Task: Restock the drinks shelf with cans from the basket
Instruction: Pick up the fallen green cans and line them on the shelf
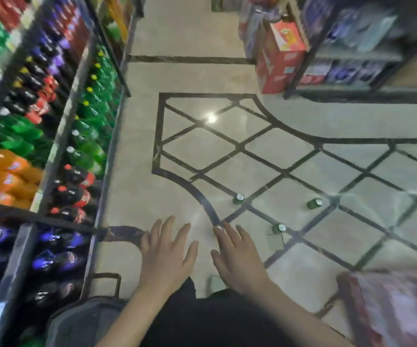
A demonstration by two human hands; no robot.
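Both hands are held out flat over the floor (137,151) with fingers straight and spread; the left hand (166,256) and the right hand (240,256) each have a wide, empty grip, holding nothing. Three green cans sit on the tiles ahead of the right hand: one nearest can (279,228) just beyond its fingertips, a second can (238,197) farther out, and a third can (315,203) lying on its side, farther from the hand and away from the drinks shelf (59,136). The shelf, packed with bottles, runs along the far side of the left hand.

The step in hand looks like gathering loose cans, so the sensible move is to take the nearest upright can first, fingers round its body rather than its rim, then carry it across to the shelf. The toppled can may roll if nudged, so it is better closed on from above.

The grey basket (82,319) below the left hand is cut off by the frame edge and blurred; its contents cannot be seen. Shelf labels are smeared by motion, and no free slot for cans can be made out. A reddish pack (392,306) beyond the right hand is too blurred to identify
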